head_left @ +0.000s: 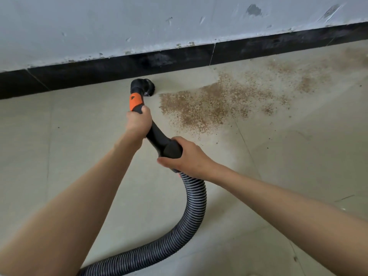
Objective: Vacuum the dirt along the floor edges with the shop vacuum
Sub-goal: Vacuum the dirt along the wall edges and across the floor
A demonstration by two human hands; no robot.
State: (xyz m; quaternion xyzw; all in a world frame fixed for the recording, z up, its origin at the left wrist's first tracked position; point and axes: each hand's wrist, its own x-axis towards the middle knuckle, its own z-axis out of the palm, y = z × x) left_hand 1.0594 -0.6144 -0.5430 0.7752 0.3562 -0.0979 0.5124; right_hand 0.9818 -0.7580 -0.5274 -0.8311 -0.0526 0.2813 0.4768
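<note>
A scuffed pale wall [119, 26] rises above a black skirting strip [99, 70].

Both arms extended forward; left hand [138, 121] and right hand [189, 156] fingers curled, gripping

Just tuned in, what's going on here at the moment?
A person is vacuuming along the black baseboard. The left hand grips the nozzle handle near its orange collar; the right hand holds where the ribbed hose joins. The brush head sits on the floor beside the baseboard, at the left edge of a brown dirt patch not yet cleared.
</note>
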